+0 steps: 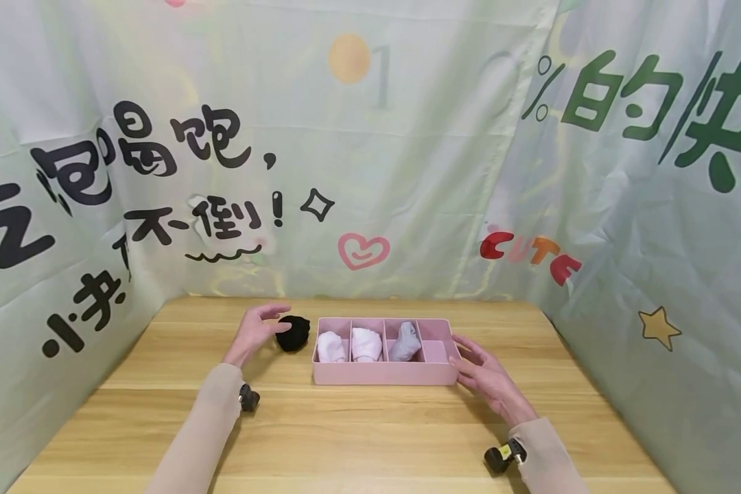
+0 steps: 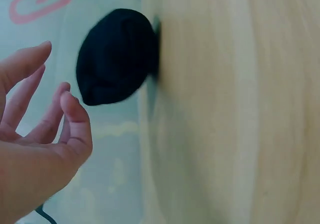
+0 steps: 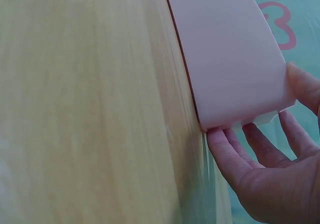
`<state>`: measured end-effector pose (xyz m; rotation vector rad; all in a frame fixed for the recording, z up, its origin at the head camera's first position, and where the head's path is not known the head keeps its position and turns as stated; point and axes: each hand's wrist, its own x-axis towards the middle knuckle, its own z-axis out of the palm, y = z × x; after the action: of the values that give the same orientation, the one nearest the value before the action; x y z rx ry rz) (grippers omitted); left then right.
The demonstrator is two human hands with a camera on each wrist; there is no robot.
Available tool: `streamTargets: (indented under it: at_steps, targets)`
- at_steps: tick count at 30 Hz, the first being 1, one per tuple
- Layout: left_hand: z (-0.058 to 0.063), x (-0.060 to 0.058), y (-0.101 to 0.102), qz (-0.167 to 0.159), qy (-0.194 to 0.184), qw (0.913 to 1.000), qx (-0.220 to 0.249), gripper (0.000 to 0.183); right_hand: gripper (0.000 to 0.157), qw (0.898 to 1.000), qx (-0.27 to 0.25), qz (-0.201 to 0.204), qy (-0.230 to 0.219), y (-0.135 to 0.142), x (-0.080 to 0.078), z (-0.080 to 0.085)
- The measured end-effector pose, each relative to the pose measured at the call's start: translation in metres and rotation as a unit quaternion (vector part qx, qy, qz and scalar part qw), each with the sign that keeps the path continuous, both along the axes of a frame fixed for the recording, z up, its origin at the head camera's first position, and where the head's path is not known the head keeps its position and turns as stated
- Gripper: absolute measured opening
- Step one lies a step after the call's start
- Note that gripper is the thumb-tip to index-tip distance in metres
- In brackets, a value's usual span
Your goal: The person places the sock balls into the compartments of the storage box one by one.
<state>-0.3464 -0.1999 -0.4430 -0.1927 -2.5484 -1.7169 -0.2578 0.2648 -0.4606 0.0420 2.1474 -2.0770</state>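
Note:
A pink box (image 1: 385,374) with a row of compartments sits on the table. From the left, its compartments hold a white cloth bundle (image 1: 331,348), another white bundle (image 1: 367,344) and a grey one (image 1: 405,342) that looks like a rolled sock; the rightmost is bare. My right hand (image 1: 486,376) touches the box's right end, fingers against the end wall and thumb by the top edge, as the right wrist view shows. Left of the box lies a balled-up black cloth (image 2: 117,56), sock-like. My left hand (image 1: 261,333) is beside it, fingers loosely bent, with a gap between them in the left wrist view.
The wooden table (image 1: 370,439) extends in front of the box and to both sides. Printed fabric sheets (image 1: 370,158) hang behind and along both sides of it. A small black camera (image 1: 249,398) is on the left wrist, and another camera (image 1: 503,457) on the right.

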Motion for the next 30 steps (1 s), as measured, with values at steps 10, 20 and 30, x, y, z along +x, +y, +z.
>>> streamTargets:
  at_steps: [10, 20, 30]
  targets:
    - [-0.021, -0.022, -0.004, -0.018, -0.039, 0.999, -0.015, 0.051, 0.066, 1.0, 0.005, 0.004, 0.003, 0.0, 0.001, -0.001]
    - [-0.024, -0.028, 0.003, -0.048, -0.052, 0.9974, 0.015, 0.056, 0.065, 1.0, -0.001, 0.002, 0.001, -0.002, 0.001, 0.001]
    - [-0.023, -0.028, 0.005, -0.069, -0.093, 0.9928, 0.03, 0.06, 0.066, 1.0, -0.002, 0.003, 0.002, 0.0, 0.001, 0.001]
